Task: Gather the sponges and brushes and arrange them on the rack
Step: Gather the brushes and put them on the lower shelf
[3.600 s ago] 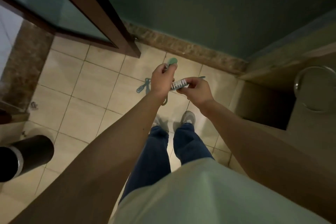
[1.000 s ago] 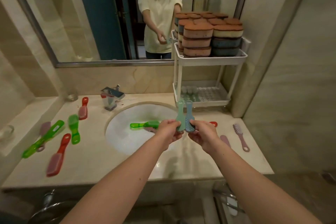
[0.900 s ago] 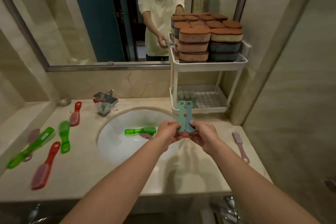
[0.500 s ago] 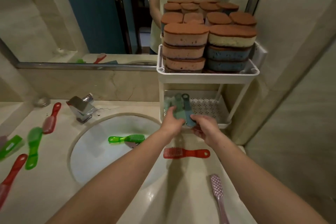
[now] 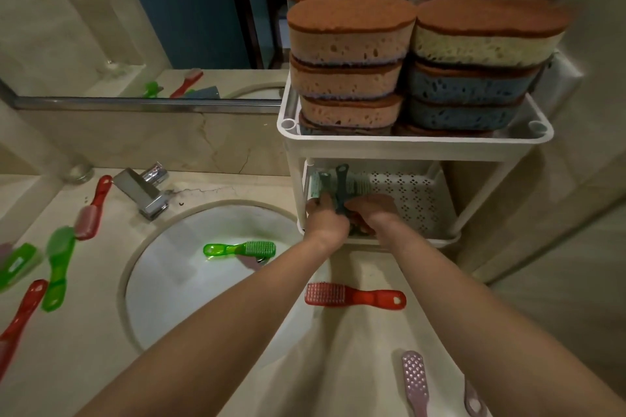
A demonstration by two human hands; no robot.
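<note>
A white two-tier rack [image 5: 415, 145] stands on the counter right of the sink. Stacked sponges [image 5: 349, 47] fill its top tray. Both hands reach into the perforated lower tray [image 5: 413, 196]. My left hand [image 5: 325, 220] grips a teal brush [image 5: 321, 184] and my right hand [image 5: 376, 211] grips a darker blue-grey brush [image 5: 341, 186], handles pointing up and back. Pale brushes [image 5: 359, 184] stand behind them in the tray. Loose brushes lie around: a red one [image 5: 352, 296] on the counter, a green one [image 5: 242, 249] in the sink.
The round white sink [image 5: 189, 281] sits left of the rack with a chrome tap [image 5: 144, 191] behind it. Red and green brushes [image 5: 59, 264] lie on the left counter. Two pink brushes [image 5: 415, 382] lie near the front right edge. A mirror is behind.
I turned from the floor to the counter with two brushes. In the last second both hands moved forward from above the sink into the rack's lower tray, still holding them.
</note>
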